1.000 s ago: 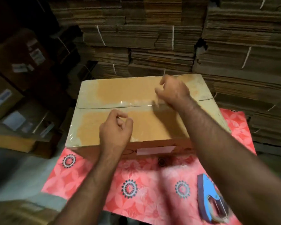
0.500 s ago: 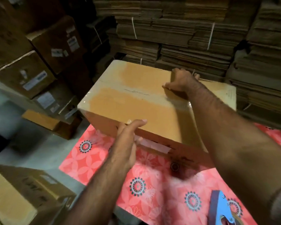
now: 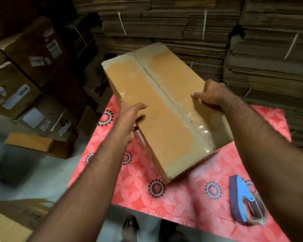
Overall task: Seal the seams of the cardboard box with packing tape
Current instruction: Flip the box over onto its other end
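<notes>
Fingers of left hand hidden behind cardboard box; right hand grips opposite edge.

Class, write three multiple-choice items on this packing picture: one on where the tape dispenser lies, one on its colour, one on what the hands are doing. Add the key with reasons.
1. Where does the tape dispenser lie?
A. On the box
B. On the pink cloth, near the right forearm
C. On the floor

2. What colour is the dispenser's body?
A. Blue
B. Green
C. Yellow

3. What are the hands doing?
A. Both hang idle
B. One holds the dispenser
C. Both hold the cardboard box

Key: 1 B, it rests on the pink cloth, apart from the cardboard box. 2 A, its plastic body is blue. 3 C, the left hand and right hand hold opposite sides.
</notes>
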`<state>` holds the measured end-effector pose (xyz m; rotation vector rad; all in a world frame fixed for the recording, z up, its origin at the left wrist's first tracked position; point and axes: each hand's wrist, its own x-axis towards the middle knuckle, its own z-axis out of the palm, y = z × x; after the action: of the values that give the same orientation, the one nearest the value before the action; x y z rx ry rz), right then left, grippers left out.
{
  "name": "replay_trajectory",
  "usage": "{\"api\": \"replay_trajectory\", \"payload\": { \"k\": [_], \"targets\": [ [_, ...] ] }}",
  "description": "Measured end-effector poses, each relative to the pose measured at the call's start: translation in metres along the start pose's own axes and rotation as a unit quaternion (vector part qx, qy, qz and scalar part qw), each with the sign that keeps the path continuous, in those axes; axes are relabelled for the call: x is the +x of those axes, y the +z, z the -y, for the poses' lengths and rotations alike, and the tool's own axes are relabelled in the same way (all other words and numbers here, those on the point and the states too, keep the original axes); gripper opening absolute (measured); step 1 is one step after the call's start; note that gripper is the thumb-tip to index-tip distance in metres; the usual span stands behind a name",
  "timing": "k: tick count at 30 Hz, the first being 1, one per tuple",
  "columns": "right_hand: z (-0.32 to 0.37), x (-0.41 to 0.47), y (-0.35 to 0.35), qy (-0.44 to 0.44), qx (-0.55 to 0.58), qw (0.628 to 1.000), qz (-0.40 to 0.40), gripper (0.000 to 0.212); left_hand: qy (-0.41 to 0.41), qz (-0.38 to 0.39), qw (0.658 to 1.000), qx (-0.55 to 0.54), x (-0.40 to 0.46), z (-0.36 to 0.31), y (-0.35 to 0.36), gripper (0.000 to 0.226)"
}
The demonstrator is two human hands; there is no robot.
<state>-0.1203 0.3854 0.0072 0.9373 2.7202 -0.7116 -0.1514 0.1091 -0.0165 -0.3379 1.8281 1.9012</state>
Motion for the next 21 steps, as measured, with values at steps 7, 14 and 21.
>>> {"api": "replay_trajectory", "payload": {
  "k": [7,14,21],
  "targets": [
    [-0.073,-0.136,0.042,0.057,0.181,0.979,-0.069,0.062,0.127,0.216,0.930,0.270,0.019,-0.006,-0.009,0.073],
    [-0.109,-0.270,0.122,0.040,0.327,0.928,-0.175,0.082,0.149,0.223,0.923,0.277,-0.048,0.062,-0.057,0.051],
    [-0.106,-0.320,0.142,0.036,0.357,0.911,-0.203,0.065,0.162,0.220,0.942,0.196,-0.095,0.115,-0.088,0.055]
  ]
}}
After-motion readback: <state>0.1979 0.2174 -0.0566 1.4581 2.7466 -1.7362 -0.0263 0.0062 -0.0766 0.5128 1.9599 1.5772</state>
